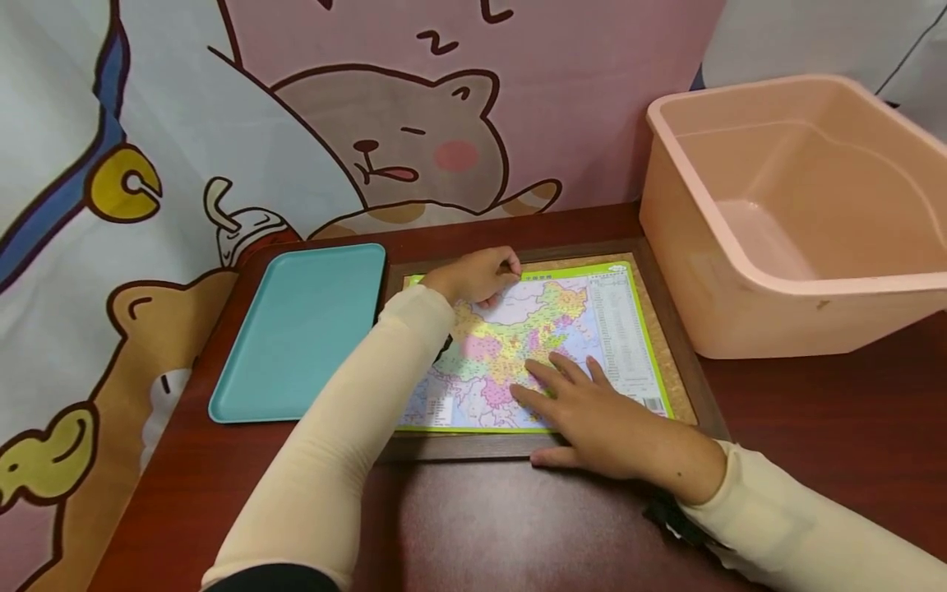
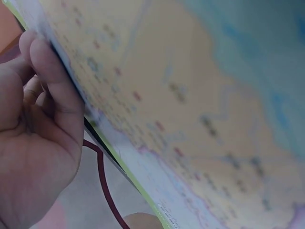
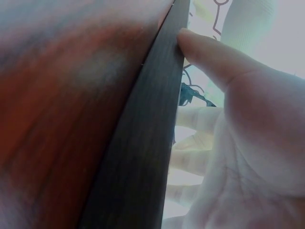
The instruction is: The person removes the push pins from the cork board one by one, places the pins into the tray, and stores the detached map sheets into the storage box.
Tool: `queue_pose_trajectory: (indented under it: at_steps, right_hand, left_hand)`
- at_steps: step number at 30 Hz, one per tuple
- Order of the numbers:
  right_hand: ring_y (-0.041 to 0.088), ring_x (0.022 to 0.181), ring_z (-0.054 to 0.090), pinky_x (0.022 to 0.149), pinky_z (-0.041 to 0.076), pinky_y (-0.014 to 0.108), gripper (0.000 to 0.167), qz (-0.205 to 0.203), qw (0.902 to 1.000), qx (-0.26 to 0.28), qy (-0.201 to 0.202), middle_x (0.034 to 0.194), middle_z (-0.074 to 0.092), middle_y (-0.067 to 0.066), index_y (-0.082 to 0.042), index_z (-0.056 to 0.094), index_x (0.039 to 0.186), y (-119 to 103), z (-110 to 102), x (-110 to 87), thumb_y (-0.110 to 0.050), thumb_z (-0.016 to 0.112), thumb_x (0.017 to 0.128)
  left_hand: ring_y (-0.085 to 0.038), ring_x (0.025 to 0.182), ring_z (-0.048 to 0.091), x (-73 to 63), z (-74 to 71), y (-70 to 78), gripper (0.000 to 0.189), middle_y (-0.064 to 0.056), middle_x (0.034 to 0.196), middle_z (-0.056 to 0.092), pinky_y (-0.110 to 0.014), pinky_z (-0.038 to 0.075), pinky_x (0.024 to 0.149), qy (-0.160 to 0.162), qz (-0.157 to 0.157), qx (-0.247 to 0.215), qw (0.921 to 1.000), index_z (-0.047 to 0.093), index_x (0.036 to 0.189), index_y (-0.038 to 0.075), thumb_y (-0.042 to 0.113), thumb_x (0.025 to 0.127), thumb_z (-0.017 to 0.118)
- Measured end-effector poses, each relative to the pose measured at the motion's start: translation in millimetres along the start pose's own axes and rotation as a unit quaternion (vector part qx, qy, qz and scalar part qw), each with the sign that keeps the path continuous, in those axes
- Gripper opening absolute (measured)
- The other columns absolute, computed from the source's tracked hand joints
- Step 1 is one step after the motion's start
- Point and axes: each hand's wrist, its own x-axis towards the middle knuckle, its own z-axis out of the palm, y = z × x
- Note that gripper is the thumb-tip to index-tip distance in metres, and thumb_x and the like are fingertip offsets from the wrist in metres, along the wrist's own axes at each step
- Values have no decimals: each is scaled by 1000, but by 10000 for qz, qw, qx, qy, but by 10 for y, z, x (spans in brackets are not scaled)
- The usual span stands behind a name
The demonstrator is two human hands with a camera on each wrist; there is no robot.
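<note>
A printed map with a lime-green border [image 1: 510,345] lies on a cork board [image 1: 669,353] with a dark wooden frame [image 1: 473,446]. My left hand [image 1: 481,277] is over the map's upper left part, its fingers curled; nothing shows between them. In the left wrist view the fingertips [image 2: 43,57] are right at the map's surface [image 2: 167,95]. On the lower right of the map rests my right hand [image 1: 595,415], fingers spread, palm down. Its thumb [image 3: 209,55] lies along the dark frame [image 3: 143,109] in the right wrist view.
A teal tray [image 1: 311,329] sits left of the board on the dark red table [image 1: 806,427]. To the right stands a deep peach-coloured bin [image 1: 688,238]. Behind the table hangs a cloth [image 1: 592,99] printed with cartoon animals.
</note>
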Motion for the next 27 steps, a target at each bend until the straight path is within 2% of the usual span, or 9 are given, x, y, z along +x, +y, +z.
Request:
queue_pose_trajectory:
  at_steps: [13, 20, 27]
  right_hand:
    - [49, 146, 28, 104, 30, 78, 74, -29, 10000, -14, 35, 159, 34, 17, -19, 44, 151, 6, 12, -1, -55, 67, 91]
    - [49, 147, 27, 105, 28, 78, 74, 33, 10000, 54, 10, 160, 34, 17, -20, 44, 151, 18, 6, -24, -56, 66, 91]
    - [49, 147, 26, 105, 28, 78, 74, 7, 9999, 105, -45, 160, 33, 17, -20, 44, 151, 20, 13, -6, -55, 66, 91]
  left_hand:
    - [-19, 66, 56, 19, 1, -19, 19, -8, 87, 55, -28, 54, 65, 49, -55, -111, 9999, 50, 119, 10, 24, 107, 48]
    - [-18, 67, 56, 67, -1, -21, 17, -8, 87, 55, -27, 54, 64, -72, -97, -404, 9991, 51, 116, 10, 23, 106, 49]
    - [-19, 66, 58, 54, -12, -103, 15, -8, 84, 55, -28, 55, 65, -67, -219, -784, 9967, 51, 115, 10, 23, 106, 50]
